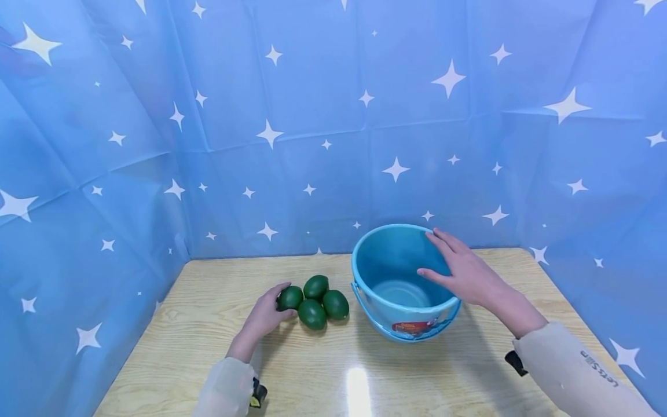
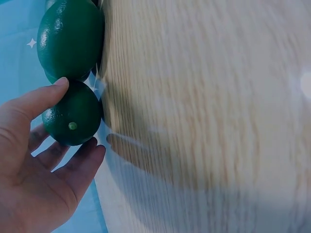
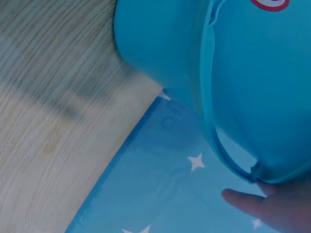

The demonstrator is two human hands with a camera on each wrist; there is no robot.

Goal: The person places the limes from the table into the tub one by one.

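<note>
On the table, a group of dark green limes lies left of the bucket. My left hand (image 1: 267,313) is at the leftmost lime (image 1: 290,298), its thumb on one side and fingers around the other. In the left wrist view the thumb tip touches that lime (image 2: 73,116), whose pale stem end faces the camera. Another lime (image 2: 70,39) lies right beyond it. A light blue bucket (image 1: 372,301) stands upright with its handle hanging at the front. At its right rim is my right hand (image 1: 466,275), fingers extended and thumb spread over the opening.
The wooden table (image 1: 208,347) ends at a blue star-patterned cloth (image 1: 312,87) behind and at both sides. A red label (image 1: 411,328) marks the bucket's front. In the right wrist view the bucket's handle (image 3: 221,150) hangs along its outside.
</note>
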